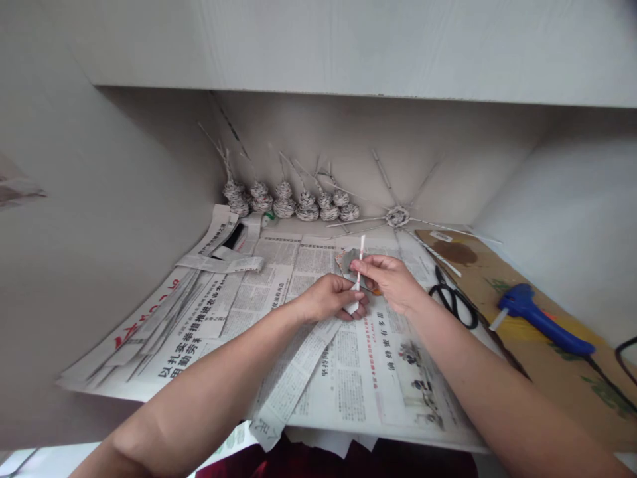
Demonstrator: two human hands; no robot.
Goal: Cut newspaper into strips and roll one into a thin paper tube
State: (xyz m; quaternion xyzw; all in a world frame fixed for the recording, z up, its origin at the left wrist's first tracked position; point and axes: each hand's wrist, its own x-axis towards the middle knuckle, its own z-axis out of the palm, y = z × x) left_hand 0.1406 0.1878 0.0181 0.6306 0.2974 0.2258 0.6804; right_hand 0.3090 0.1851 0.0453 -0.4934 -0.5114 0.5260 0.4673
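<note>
Thin, white rolled-paper stick (360,255), upright, red-flecked. Pinched mid-length by right hand (393,282) fingers; lower end gripped by left hand (331,299) fingers, over long newspaper strip (293,372).

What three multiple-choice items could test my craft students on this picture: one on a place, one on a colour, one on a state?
1. Where do the scissors lie?
A. to the right of the right hand
B. by the woven balls
C. on the strips at left

2. What colour is the glue gun?
A. red
B. blue
C. green

3. How is the paper stick held?
A. left hand alone
B. lying loose
C. both hands pinch it

Answers: 1 A, they rest on the newspaper just beyond that hand. 2 B, its body is blue. 3 C, fingers of each hand grip it.
</note>
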